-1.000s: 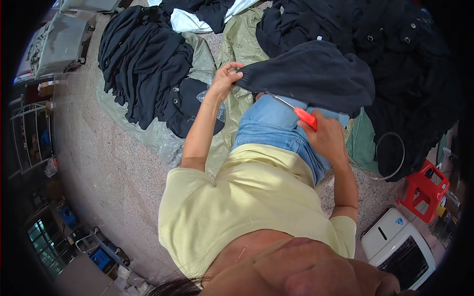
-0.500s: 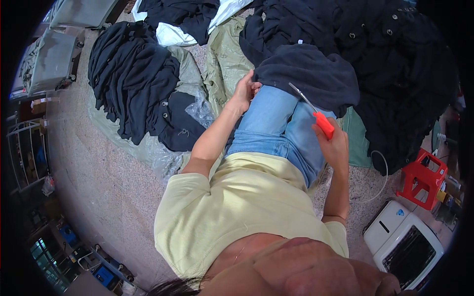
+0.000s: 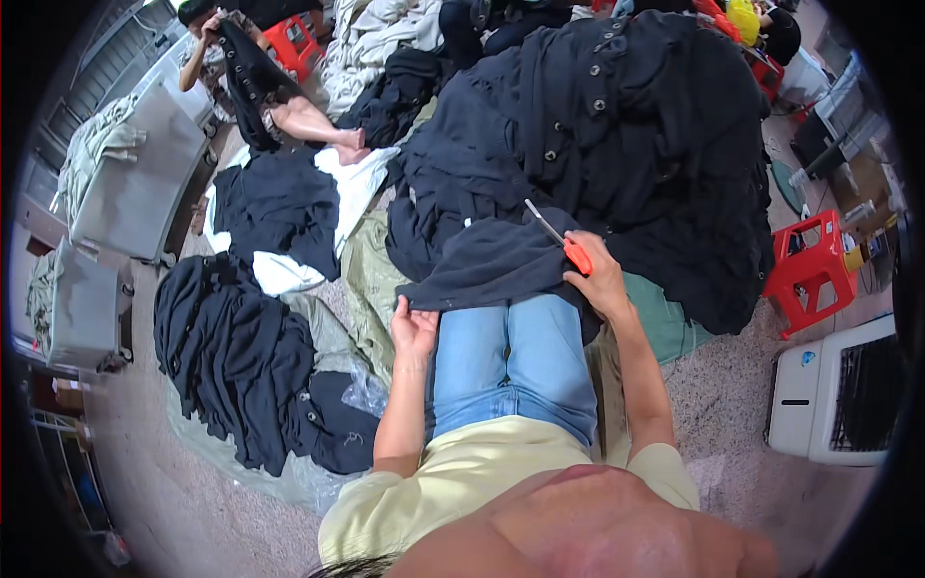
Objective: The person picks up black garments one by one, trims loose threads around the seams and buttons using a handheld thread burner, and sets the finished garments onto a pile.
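Observation:
A dark navy knit garment (image 3: 491,260) lies across my lap, over the thighs of my blue jeans. My left hand (image 3: 415,329) pinches its near left edge between thumb and fingers, palm turned up. In my right hand (image 3: 602,279) is a pair of scissors (image 3: 578,254) with an orange-red handle. Their slim metal blades point up and to the left over the cloth. This hand rests close by the right side of the garment; whether it also grips the cloth I cannot tell.
A big heap of dark buttoned garments (image 3: 636,125) rises ahead. Another dark pile (image 3: 236,356) lies on plastic sheeting at left. At right stand a red stool (image 3: 809,270) and a white appliance (image 3: 819,390). Grey carts (image 3: 145,183) line the left; a person (image 3: 308,120) handles dark cloth.
My view has tilted up, bringing the far workers and piles into sight. My left hand now holds the garment's edge out to the left. The scissors have come nearer the cloth's right side.

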`<state>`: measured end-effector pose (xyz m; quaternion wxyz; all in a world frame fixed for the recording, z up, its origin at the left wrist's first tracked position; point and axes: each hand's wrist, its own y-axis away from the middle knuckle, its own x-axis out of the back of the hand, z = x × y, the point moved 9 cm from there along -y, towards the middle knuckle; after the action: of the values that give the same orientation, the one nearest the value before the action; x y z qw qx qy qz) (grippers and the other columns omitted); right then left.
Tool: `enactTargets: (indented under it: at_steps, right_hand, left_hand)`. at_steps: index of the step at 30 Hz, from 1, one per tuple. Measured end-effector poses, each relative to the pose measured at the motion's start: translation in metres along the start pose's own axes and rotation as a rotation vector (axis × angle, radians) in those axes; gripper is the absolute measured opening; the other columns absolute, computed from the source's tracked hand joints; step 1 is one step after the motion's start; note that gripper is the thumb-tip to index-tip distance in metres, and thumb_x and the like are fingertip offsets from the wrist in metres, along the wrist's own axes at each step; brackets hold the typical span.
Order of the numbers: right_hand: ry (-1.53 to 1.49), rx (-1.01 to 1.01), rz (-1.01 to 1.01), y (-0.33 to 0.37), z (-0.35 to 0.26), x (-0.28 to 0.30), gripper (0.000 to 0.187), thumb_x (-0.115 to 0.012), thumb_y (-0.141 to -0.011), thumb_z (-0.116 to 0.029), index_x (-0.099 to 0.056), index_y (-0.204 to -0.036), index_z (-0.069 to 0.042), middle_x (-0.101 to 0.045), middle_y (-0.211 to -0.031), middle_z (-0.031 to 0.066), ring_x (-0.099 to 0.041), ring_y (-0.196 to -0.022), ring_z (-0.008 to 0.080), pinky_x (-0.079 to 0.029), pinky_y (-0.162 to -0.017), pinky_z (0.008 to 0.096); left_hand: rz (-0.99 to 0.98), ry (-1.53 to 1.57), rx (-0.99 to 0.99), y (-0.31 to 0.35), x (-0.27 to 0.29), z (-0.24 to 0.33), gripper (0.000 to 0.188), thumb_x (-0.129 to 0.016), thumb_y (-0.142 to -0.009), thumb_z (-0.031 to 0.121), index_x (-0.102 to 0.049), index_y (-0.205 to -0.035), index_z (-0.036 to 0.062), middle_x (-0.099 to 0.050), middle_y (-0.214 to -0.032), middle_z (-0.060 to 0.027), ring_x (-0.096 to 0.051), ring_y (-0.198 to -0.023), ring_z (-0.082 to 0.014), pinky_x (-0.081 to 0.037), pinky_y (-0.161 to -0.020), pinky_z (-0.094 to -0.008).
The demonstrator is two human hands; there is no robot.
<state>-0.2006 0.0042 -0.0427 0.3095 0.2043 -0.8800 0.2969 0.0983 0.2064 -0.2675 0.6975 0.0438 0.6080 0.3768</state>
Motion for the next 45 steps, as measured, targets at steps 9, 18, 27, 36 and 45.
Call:
enactTargets:
  at_steps: [9, 18, 27, 36, 45]
  right_hand:
    - [-0.421, -0.208, -0.403, 0.043, -0.055, 0.023, 0.031, -0.074, -0.081, -0.012, -0.066, -0.11, -0.006, -0.07, -0.088, 0.0102, -0.066, -0.079, 0.0182, -0.053, -0.076, 0.0333]
    - [-0.541, -0.389, -0.415, 0.13, -0.08, -0.008, 0.038, -0.079, -0.086, -0.017, -0.066, -0.12, -0.007, -0.067, -0.088, 0.0058, -0.059, -0.079, 0.0127, -0.05, -0.076, 0.0306]
    - [-0.088, -0.03, -0.214, 0.052, -0.158, -0.029, 0.026, -0.078, -0.089, -0.028, -0.064, -0.1, -0.009, -0.07, -0.079, 0.0122, -0.068, -0.07, 0.037, -0.052, -0.059, 0.0399]
    - [0.106, -0.001, -0.38, 0.049, -0.158, -0.068, 0.036, -0.074, -0.09, -0.04, -0.058, -0.085, -0.007, -0.067, -0.065, 0.0143, -0.066, -0.06, 0.0395, -0.049, -0.05, 0.046]
    - [0.09, -0.089, -0.448, 0.049, -0.15, -0.078, 0.035, -0.073, -0.091, -0.04, -0.06, -0.087, -0.008, -0.067, -0.067, 0.0142, -0.067, -0.064, 0.0399, -0.049, -0.055, 0.0477]
  left_hand:
    - [-0.356, -0.033, -0.128, -0.009, -0.042, 0.108, 0.034, -0.051, -0.106, 0.031, -0.064, -0.116, 0.0012, -0.07, -0.121, -0.0131, -0.066, -0.116, -0.0265, -0.051, -0.104, -0.0433]
    - [-0.397, -0.536, -0.326, 0.024, -0.128, 0.115, 0.046, -0.063, -0.086, -0.01, -0.052, -0.123, 0.0143, -0.064, -0.106, -0.0021, -0.066, -0.097, -0.0166, -0.053, -0.084, -0.0366]
    - [-0.364, -0.763, -0.387, 0.066, -0.131, 0.092, 0.075, -0.05, -0.078, -0.02, -0.04, -0.146, 0.0114, -0.06, -0.132, -0.007, -0.064, -0.118, -0.0196, -0.056, -0.091, -0.0319]
    - [-0.363, -0.694, -0.395, 0.051, -0.098, 0.117, 0.055, -0.049, -0.08, -0.015, -0.049, -0.134, -0.003, -0.065, -0.126, -0.0127, -0.066, -0.115, -0.0234, -0.053, -0.098, -0.0358]
    - [-0.367, -0.358, -0.176, 0.034, -0.088, 0.104, 0.043, -0.053, -0.087, -0.004, -0.053, -0.13, -0.0059, -0.065, -0.127, -0.0151, -0.066, -0.116, -0.0266, -0.052, -0.103, -0.0393]
